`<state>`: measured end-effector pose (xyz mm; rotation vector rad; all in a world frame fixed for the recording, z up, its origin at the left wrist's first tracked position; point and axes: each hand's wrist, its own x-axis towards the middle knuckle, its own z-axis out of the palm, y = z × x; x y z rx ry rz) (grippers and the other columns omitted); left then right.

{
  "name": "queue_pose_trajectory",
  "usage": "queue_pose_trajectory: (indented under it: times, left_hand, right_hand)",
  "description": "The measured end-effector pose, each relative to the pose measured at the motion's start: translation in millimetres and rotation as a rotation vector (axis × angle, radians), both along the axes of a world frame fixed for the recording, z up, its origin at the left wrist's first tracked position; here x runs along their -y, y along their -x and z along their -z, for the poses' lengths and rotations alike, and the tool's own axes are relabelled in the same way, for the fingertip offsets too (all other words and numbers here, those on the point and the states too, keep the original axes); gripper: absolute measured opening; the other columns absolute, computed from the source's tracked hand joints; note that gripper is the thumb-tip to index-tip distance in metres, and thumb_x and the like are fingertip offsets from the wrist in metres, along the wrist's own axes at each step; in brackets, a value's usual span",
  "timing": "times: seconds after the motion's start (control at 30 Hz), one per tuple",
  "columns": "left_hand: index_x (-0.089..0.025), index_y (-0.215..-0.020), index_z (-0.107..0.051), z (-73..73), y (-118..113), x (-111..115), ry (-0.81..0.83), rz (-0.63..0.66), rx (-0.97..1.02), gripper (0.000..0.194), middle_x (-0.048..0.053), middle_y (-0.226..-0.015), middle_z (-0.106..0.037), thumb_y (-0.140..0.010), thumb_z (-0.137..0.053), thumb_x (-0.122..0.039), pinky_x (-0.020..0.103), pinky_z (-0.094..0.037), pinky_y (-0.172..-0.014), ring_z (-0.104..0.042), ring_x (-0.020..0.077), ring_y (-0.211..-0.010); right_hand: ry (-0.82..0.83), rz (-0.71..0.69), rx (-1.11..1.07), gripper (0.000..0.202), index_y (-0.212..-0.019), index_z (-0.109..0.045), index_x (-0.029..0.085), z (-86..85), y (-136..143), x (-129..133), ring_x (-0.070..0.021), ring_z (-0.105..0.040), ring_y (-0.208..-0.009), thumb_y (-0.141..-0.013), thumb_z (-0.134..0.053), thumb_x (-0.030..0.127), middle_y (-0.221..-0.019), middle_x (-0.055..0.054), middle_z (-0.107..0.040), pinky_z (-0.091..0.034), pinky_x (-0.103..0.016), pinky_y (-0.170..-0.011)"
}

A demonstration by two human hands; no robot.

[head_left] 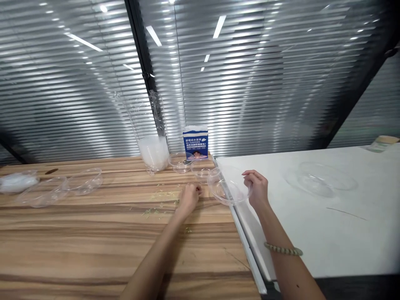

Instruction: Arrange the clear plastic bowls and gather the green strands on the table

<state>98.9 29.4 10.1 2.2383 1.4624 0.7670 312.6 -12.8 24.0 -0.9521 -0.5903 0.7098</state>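
My right hand (256,186) pinches the rim of a clear plastic bowl (223,193), which is tilted over the seam between the wooden table and the white one. To the left of that bowl, my left hand (189,196) is low over the wood with its fingers closed. Whatever those fingers hold, if anything, is hidden. Small yellow-green bits (161,200) are scattered on the wood around my left hand. Behind the hands stand two more clear bowls, one in the middle (203,171) and another (180,164) beside a blue-and-white paper bag (196,143).
A stack of clear bowls in a plastic wrapper (153,153) stands at the back. Further clear bowls (85,183) and a bundle of white plastic (19,182) lie at the left. On the white table (312,237) are clear lids (315,183), a thin stalk (346,213) and a tub (381,143).
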Motion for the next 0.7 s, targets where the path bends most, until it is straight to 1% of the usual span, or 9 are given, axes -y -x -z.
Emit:
queue_pose_trajectory:
  times: [0.17, 0.23, 0.27, 0.33, 0.4, 0.47, 0.53, 0.6, 0.7]
  left_hand:
    - [-0.016, -0.082, -0.063, -80.6, 11.7, 14.8, -0.442, -0.148, 0.491, 0.011, 0.003, -0.079, -0.065, -0.082, -0.054, -0.023, 0.025, -0.044, -0.066, -0.058, 0.0147, -0.072]
    - [-0.017, -0.081, -0.063, -99.2, 13.0, 18.7, -0.532, -0.139, 0.516, 0.012, 0.003, -0.079, -0.065, -0.082, -0.055, -0.025, 0.024, -0.044, -0.066, -0.057, 0.0144, -0.073]
    - [-0.017, -0.081, -0.063, -99.9, 13.1, 18.9, -0.530, -0.097, 0.470, 0.011, 0.003, -0.079, -0.065, -0.082, -0.056, -0.024, 0.025, -0.044, -0.067, -0.058, 0.0146, -0.073]
    - [-0.017, -0.079, -0.064, -84.1, 13.0, 16.4, -0.435, 0.039, 0.292, 0.009, 0.003, -0.078, -0.065, -0.081, -0.055, -0.019, 0.025, -0.044, -0.068, -0.058, 0.0152, -0.073]
    - [-0.017, -0.079, -0.066, -53.8, 13.2, 12.3, -0.261, 0.135, 0.092, 0.011, 0.003, -0.079, -0.067, -0.079, -0.056, -0.014, 0.027, -0.044, -0.071, -0.059, 0.0164, -0.075]
    - [-0.017, -0.076, -0.067, -22.5, 13.4, 8.5, -0.132, 0.137, -0.047, 0.011, 0.004, -0.079, -0.067, -0.078, -0.056, -0.014, 0.027, -0.044, -0.070, -0.060, 0.0174, -0.075]
    - [-0.016, -0.073, -0.066, -1.0, 13.1, 6.0, -0.071, 0.122, -0.126, 0.009, 0.005, -0.080, -0.066, -0.077, -0.058, -0.014, 0.027, -0.043, -0.071, -0.059, 0.0179, -0.077]
    - [-0.016, -0.071, -0.065, 8.0, 12.6, 4.7, -0.052, 0.100, -0.169, 0.008, 0.005, -0.081, -0.066, -0.076, -0.058, -0.013, 0.027, -0.042, -0.072, -0.059, 0.0180, -0.079]
    - [-0.016, -0.068, -0.062, 4.9, 13.3, 5.3, -0.072, 0.086, -0.203, 0.012, 0.006, -0.081, -0.066, -0.074, -0.056, -0.007, 0.028, -0.041, -0.074, -0.058, 0.0184, -0.081]
  right_hand:
    - [-0.016, -0.030, 0.019, 0.010, -0.049, -0.061, 0.017, -1.0, 1.0, 0.4, -0.0055, -0.023, -0.044, -0.048, -0.052, 0.014, -0.040, 0.006, -0.035, -0.013, -0.024, -0.044]
    - [-0.022, -0.023, 0.043, 0.010, -0.049, -0.062, 0.017, -1.0, 1.0, 0.3, -0.0059, -0.024, -0.044, -0.049, -0.052, 0.015, -0.042, 0.005, -0.038, -0.014, -0.024, -0.044]
    - [-0.025, -0.015, 0.050, 0.011, -0.050, -0.062, 0.017, -0.8, 0.8, 0.2, -0.0062, -0.025, -0.045, -0.049, -0.051, 0.015, -0.042, 0.005, -0.038, -0.015, -0.024, -0.044]
    - [-0.027, 0.005, 0.053, 0.011, -0.049, -0.062, 0.017, 0.0, 0.1, -0.2, -0.0067, -0.027, -0.045, -0.050, -0.051, 0.016, -0.043, 0.005, -0.039, -0.017, -0.024, -0.044]
    - [-0.020, 0.012, 0.048, 0.011, -0.050, -0.062, 0.018, 1.4, -1.2, -1.0, -0.0069, -0.027, -0.045, -0.051, -0.051, 0.016, -0.043, 0.005, -0.038, -0.017, -0.024, -0.044]
    - [-0.012, 0.005, 0.045, 0.012, -0.051, -0.062, 0.017, 3.3, -2.5, -2.4, -0.0067, -0.025, -0.044, -0.051, -0.051, 0.016, -0.042, 0.005, -0.037, -0.016, -0.024, -0.044]
    - [-0.006, 0.001, 0.050, 0.012, -0.052, -0.062, 0.017, 5.2, -3.2, -4.1, -0.0066, -0.024, -0.043, -0.051, -0.050, 0.016, -0.042, 0.005, -0.036, -0.015, -0.024, -0.043]
    - [-0.003, 0.004, 0.066, 0.012, -0.053, -0.062, 0.017, 6.4, -2.0, -5.4, -0.0067, -0.024, -0.043, -0.052, -0.050, 0.016, -0.042, 0.005, -0.037, -0.015, -0.024, -0.043]
    - [-0.006, -0.005, 0.130, 0.012, -0.053, -0.061, 0.018, 6.1, 5.6, -4.0, -0.0073, -0.027, -0.044, -0.054, -0.050, 0.017, -0.045, 0.004, -0.041, -0.017, -0.024, -0.043]
